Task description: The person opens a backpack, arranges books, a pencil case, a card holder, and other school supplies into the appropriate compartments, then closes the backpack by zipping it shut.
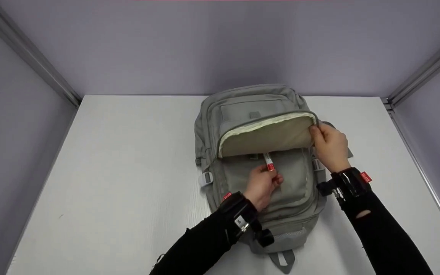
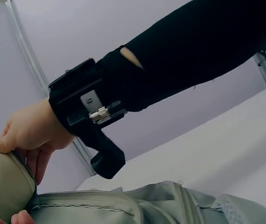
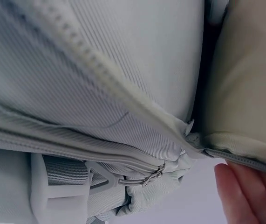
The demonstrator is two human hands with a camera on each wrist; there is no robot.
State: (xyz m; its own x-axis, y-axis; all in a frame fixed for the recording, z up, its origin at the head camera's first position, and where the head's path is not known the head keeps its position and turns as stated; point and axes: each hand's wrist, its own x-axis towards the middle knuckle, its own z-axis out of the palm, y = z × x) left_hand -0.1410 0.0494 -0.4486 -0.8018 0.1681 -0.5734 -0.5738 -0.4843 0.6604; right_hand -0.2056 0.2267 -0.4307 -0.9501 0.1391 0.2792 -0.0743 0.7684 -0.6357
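A grey backpack (image 1: 239,179) lies on the white table, its front pocket unzipped. The right hand (image 1: 330,147) pinches the edge of the pocket's flap (image 1: 269,135) at its right corner and holds it raised, showing the beige lining. In the left wrist view, this right hand (image 2: 35,130) has its thumb on the lining side; its fingertips (image 3: 235,196) show below the zipper edge in the right wrist view. Below the flap, the left hand (image 1: 262,187) holds a slim white and red marker (image 1: 269,162) whose far end reaches the pocket opening.
White side buckles (image 1: 206,178) sit along the bag's sides, and a loop handle (image 1: 283,261) sticks out toward the near edge. A pale wall (image 1: 147,46) stands behind the table (image 1: 128,160), with side panels at left and right.
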